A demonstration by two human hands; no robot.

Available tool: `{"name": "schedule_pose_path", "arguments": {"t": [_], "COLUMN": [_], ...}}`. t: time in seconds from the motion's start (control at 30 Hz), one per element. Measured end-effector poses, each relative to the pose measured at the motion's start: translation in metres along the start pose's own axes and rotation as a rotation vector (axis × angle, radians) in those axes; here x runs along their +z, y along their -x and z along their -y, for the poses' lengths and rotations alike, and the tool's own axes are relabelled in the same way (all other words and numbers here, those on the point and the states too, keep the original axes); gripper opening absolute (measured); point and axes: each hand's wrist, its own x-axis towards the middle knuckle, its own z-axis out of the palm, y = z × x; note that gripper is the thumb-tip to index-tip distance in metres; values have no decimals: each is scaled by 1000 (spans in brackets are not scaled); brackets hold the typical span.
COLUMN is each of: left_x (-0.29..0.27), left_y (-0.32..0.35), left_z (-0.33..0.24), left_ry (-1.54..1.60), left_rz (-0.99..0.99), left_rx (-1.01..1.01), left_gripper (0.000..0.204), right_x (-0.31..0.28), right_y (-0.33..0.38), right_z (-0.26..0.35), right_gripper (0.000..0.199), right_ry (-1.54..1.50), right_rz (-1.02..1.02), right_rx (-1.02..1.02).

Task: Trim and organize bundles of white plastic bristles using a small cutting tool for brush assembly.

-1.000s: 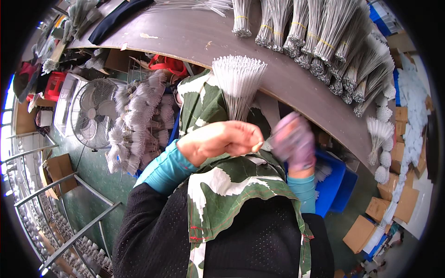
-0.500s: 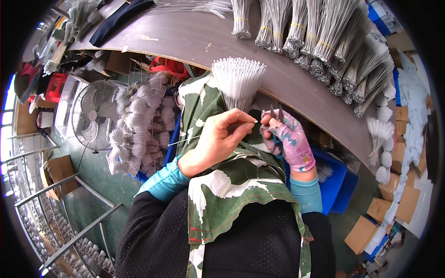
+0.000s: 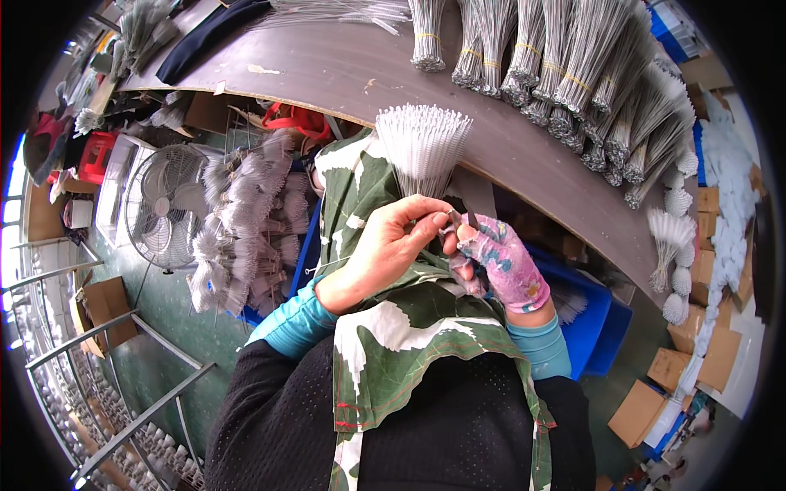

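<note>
My bare left hand [image 3: 383,252] is closed in a pinch on a thin wire brush [image 3: 329,265]. Its wire end, with a small loop, sticks out past my wrist, and the other tip shows at my fingertips. In a pink flowered fingerless glove, my right hand [image 3: 509,263] grips small pliers [image 3: 471,219]; their dark jaws are right at my left fingertips, and the handles are mostly hidden in the palm. Just beyond my left hand stands a thick bundle of white-tipped wire brushes [image 3: 423,149], its lower end hidden behind that hand. A camouflage apron [image 3: 409,327] covers my lap.
The brown table [image 3: 327,61] curves across the front, with several banded bundles of wire brushes [image 3: 573,74] at its far right. Blue bins [image 3: 594,327] stand at my right. On my left are a fan [image 3: 164,204], hanging brush bunches [image 3: 246,221] and a metal rack [image 3: 123,417].
My right hand has moved left with the pliers, bringing the jaws to the brush tip at my left fingertips. My left hand has barely moved.
</note>
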Motion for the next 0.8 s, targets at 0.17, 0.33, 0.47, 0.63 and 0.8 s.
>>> {"name": "schedule_pose_path", "arguments": {"t": [0.17,0.33,0.47,0.63,0.8], "left_x": [1,0,3,7,-3], "left_y": [0,0,0,0,16], "left_z": [-2,2,1,-5,-15], "left_ry": [-95,-109,-158,-573,-806], "left_rz": [-34,-39,-48,-97,-224], "left_rx": [24,55,82,389,450], "left_gripper": [16,15,14,14,12], "right_x": [-2,-2,-4,-6,-95], "right_y": [-3,-2,-2,1,8], "right_z": [-2,0,-4,-4,7], "right_gripper": [28,27,27,26,24], "right_ry": [23,22,-35,-138,-537], "right_rz": [-19,-10,11,90,-139], "right_rx": [-8,5,6,3,-513]}}
